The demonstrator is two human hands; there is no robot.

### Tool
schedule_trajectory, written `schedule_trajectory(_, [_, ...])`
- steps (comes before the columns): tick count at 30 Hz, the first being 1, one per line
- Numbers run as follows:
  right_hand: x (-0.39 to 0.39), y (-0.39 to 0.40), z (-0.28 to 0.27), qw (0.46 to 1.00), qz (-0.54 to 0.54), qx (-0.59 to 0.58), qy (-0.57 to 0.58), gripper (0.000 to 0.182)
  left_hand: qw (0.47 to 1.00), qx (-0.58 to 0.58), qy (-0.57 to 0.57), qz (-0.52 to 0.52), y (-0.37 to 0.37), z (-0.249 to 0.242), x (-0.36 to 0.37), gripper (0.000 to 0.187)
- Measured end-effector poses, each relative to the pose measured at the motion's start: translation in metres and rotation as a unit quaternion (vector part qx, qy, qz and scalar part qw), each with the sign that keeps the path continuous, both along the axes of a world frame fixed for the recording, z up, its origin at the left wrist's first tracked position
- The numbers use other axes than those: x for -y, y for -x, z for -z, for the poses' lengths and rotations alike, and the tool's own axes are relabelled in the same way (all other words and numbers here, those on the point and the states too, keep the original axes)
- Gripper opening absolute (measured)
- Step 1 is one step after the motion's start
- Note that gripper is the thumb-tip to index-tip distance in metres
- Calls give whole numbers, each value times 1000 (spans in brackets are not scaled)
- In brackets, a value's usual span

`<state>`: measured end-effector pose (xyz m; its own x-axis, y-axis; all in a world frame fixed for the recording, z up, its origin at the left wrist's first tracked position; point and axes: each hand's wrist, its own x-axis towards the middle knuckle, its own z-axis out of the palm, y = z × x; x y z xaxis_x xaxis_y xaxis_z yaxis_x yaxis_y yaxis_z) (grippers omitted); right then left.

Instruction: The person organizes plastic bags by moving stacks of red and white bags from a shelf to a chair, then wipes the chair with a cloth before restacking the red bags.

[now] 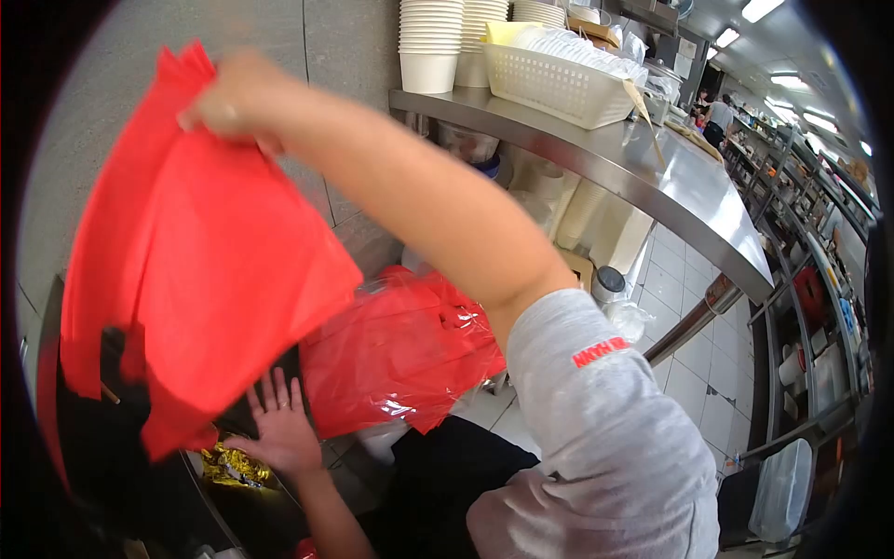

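My right hand (233,104) is raised at the upper left, its fingers closed on the top of a red fabric-like bag (223,270). The bag hangs down, spread out and somewhat creased. Below it, my left hand (284,436) is open with fingers apart. It is beside shiny gold material (233,466) in a dark container or recess. Right of the hanging bag lies a pile of red items (400,349) in clear plastic wrap.
A steel counter (596,154) curves across the upper right, carrying stacked white tubs (431,47) and a white perforated basket (554,82). Under it are more containers and a metal leg (694,321). Shelving lines the far right, with people (719,119) in the distance.
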<state>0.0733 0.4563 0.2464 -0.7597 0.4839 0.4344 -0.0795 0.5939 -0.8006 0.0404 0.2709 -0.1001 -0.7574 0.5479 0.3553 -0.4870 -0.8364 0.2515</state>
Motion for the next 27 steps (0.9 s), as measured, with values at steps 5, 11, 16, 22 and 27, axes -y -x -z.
schedule_trajectory(5, [-16,13,138,967,-105,39,229,33,991,16,-113,-73,-39,-37,43,87])
schedule_trajectory(11, [-30,-12,219,959,-88,194,187,32,973,203,-105,1,-61,-2,77,74])
schedule_trajectory(16, [-44,-9,246,940,-141,185,248,24,974,224,-34,-31,-64,-2,82,69])
schedule_trajectory(22, [-19,26,225,914,-178,130,342,27,976,127,91,-152,-22,-116,110,68])
schedule_trajectory(27, [77,106,225,848,-259,46,460,31,935,44,95,-339,72,-158,175,60])
